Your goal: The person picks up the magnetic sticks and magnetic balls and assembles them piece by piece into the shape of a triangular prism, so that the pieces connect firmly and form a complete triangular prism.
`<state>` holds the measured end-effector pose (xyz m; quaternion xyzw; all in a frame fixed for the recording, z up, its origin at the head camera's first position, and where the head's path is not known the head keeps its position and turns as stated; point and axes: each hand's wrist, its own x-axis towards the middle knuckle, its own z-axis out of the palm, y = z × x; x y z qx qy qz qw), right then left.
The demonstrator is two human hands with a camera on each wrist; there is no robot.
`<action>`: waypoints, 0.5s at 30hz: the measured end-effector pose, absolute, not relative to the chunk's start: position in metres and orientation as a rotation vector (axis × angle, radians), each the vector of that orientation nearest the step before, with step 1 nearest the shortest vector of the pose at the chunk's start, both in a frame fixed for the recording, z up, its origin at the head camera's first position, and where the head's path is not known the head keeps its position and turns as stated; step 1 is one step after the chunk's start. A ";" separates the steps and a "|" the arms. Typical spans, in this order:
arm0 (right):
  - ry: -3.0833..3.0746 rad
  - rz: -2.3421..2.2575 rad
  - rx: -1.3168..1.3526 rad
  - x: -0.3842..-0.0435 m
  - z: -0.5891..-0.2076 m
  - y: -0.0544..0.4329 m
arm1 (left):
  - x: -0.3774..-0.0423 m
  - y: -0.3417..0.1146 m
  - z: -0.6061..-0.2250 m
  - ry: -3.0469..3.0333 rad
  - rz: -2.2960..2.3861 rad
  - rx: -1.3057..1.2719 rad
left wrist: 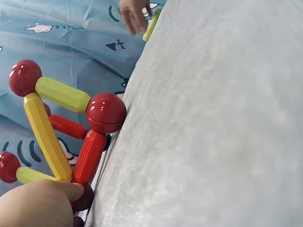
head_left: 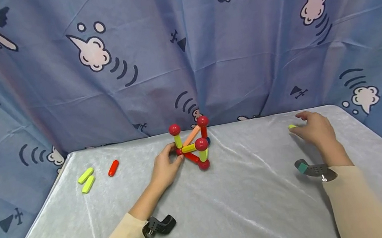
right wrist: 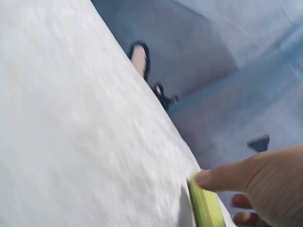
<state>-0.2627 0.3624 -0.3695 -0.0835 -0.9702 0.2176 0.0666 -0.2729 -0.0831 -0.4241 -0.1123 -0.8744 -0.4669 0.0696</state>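
Note:
A magnetic ball-and-rod model (head_left: 189,148) with red balls and red, orange and yellow-green rods stands at the table's back middle. My left hand (head_left: 166,166) pinches its left lower corner, with thumb and fingers around the red ball there. In the left wrist view, the thumb (left wrist: 71,190) lies over the joint where a yellow rod (left wrist: 45,135) and a red rod (left wrist: 90,156) meet. Far to the right, my right hand (head_left: 315,131) is at a yellow-green rod (right wrist: 207,203) lying near the back edge. Its thumb tip overlaps the rod's end, while the other fingers stay apart.
Two yellow-green rods (head_left: 88,184) and a red rod (head_left: 113,168) lie on the left of the pale cloth-covered table (head_left: 246,208). A blue patterned curtain (head_left: 147,60) hangs directly behind the back edge.

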 end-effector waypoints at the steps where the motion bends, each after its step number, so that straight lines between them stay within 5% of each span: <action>1: -2.949 0.643 -0.289 -0.262 -0.371 0.367 | -0.273 -0.083 -0.424 -2.634 -1.406 -0.336; 15: -2.974 0.808 0.085 -0.269 -0.366 0.356 | -0.275 -0.084 -0.427 -2.617 -1.412 -0.382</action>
